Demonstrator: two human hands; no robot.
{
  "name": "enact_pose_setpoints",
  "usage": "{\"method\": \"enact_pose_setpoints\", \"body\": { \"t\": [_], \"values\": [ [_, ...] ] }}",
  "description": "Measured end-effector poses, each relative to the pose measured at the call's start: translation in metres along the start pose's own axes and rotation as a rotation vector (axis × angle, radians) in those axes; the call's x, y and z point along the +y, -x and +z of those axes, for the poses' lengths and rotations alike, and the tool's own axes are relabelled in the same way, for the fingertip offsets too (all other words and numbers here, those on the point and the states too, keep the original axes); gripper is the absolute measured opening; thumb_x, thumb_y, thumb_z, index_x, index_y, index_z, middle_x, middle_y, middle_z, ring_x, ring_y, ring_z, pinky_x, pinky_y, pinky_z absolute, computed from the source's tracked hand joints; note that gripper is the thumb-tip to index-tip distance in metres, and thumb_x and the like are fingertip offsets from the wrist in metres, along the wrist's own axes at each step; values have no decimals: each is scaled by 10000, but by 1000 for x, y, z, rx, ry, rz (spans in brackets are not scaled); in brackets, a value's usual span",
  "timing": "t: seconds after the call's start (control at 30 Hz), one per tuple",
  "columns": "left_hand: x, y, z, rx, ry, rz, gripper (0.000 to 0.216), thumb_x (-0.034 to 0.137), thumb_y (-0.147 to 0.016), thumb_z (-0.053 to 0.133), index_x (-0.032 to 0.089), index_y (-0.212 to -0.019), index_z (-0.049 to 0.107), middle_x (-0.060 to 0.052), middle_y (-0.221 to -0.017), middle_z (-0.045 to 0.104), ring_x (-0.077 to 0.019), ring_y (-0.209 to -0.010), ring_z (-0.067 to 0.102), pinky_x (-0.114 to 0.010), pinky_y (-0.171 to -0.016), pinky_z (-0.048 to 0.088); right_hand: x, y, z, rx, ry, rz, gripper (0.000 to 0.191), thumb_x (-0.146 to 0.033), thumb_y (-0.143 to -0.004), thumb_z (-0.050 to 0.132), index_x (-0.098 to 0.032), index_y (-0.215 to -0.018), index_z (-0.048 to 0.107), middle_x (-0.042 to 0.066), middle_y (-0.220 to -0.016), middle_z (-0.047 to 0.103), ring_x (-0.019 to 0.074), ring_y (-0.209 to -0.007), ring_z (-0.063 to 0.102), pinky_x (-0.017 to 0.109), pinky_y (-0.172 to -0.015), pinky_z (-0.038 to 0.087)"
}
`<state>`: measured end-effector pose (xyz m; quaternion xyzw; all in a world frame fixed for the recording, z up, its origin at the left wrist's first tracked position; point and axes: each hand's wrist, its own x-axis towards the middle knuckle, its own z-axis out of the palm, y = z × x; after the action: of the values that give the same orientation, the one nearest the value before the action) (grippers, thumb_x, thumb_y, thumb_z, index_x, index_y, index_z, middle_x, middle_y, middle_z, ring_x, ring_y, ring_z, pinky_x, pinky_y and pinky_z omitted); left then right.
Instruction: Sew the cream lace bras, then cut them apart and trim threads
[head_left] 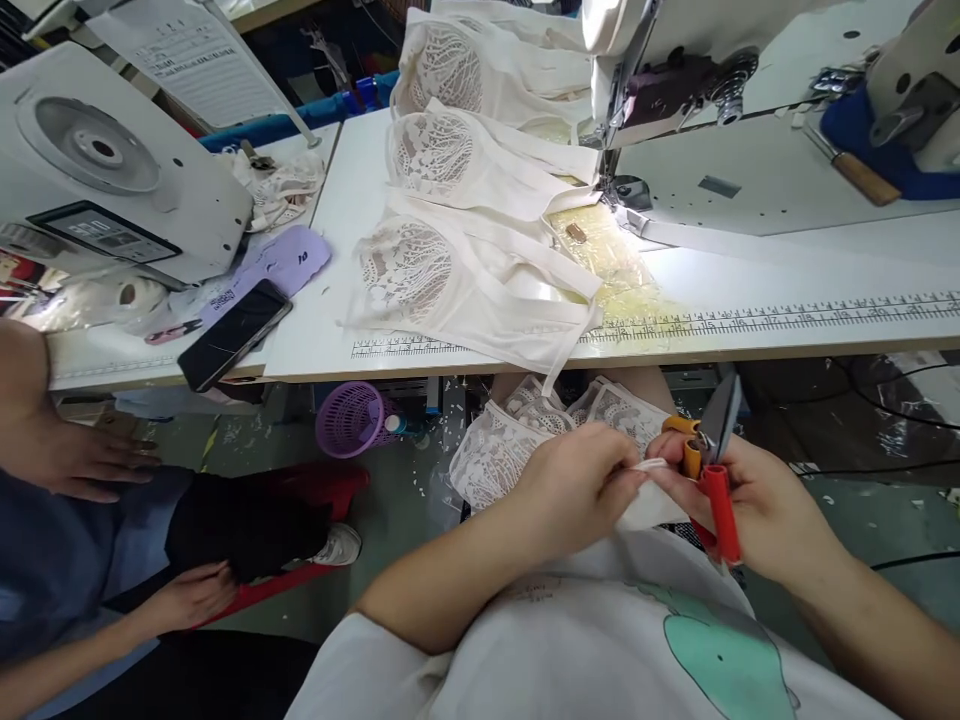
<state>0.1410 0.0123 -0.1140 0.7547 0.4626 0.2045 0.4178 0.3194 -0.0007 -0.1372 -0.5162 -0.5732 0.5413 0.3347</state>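
A white lace bra [499, 455] lies across my lap, below the table edge. My left hand [574, 485] is closed, pinching a thin white strip of it between thumb and fingers. Close beside it, my right hand [769, 500] grips a pair of scissors [718, 425] with red and orange handles, their dark blades pointing up. The thumb and fingertip of that hand also hold the other end of the white strip. Part of the bra is hidden behind my hands.
Several white lace bras [420, 265] lie on the table beside a sewing machine [750, 170]. A ruler strip [787, 318] runs along the front edge. At left are a phone [234, 335], another machine [112, 160] and a seated co-worker [82, 560]. A purple basket [349, 420] stands below.
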Motion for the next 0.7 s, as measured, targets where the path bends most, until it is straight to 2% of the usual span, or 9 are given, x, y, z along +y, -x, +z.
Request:
{"method": "enact_pose_setpoints", "body": {
  "t": [0.1, 0.17, 0.33, 0.47, 0.57, 0.63, 0.7],
  "values": [
    [-6, 0, -7, -40, 371, -83, 114, 225, -823, 511, 167, -729, 481, 17, -680, 473, -94, -604, 434, -211, -567, 359, 5, 2, -4, -38, -59, -4, 202, -398, -749, 681, -235, -805, 578, 10, -789, 599, 168, -689, 591, 268, -615, 520],
    [-8, 1, -12, -77, 517, -154, 122, 230, -820, 520, 163, -729, 473, 26, -665, 450, -80, -572, 391, -205, -549, 335, 10, 3, -6, -43, -68, 13, 212, -403, -738, 696, -231, -795, 585, 19, -811, 607, 183, -752, 599, 270, -656, 523],
    [-11, 4, -15, -67, 557, -247, 127, 242, -813, 531, 159, -738, 470, 33, -649, 428, -74, -557, 354, -200, -515, 289, 15, 5, -6, -11, -67, 76, 236, -439, -742, 680, -231, -795, 583, 8, -763, 592, 159, -662, 572, 247, -565, 498],
    [-12, 5, -11, -27, 656, -301, 162, 305, -798, 559, 151, -783, 512, 19, -668, 472, -76, -563, 394, -204, -525, 309, 5, 5, -3, -58, -52, 80, 246, -463, -757, 645, -226, -768, 580, -3, -697, 564, 148, -588, 536, 248, -507, 469],
    [-11, 5, -8, -44, 787, -319, 238, 366, -750, 620, 140, -760, 549, 5, -672, 505, -82, -587, 429, -211, -556, 334, -5, 3, -11, -158, 26, 94, 258, -484, -792, 588, -230, -749, 570, -20, -616, 534, 138, -523, 498, 245, -465, 449],
    [-10, 4, -8, -67, 861, -336, 254, 365, -713, 662, 134, -731, 560, 5, -658, 513, -79, -591, 438, -208, -566, 341, -7, 0, -23, -272, 122, 64, 302, -530, -793, 565, -230, -820, 588, 1, -670, 573, 159, -571, 533, 263, -499, 471],
    [-9, 3, -8, -96, 921, -360, 231, 326, -691, 685, 127, -707, 569, 7, -650, 524, -73, -589, 448, -200, -567, 346, -6, -4, -39, -339, 258, -17, 450, -655, -738, 546, -223, -853, 600, 33, -750, 604, 192, -644, 565, 291, -554, 490]
  ]
}}
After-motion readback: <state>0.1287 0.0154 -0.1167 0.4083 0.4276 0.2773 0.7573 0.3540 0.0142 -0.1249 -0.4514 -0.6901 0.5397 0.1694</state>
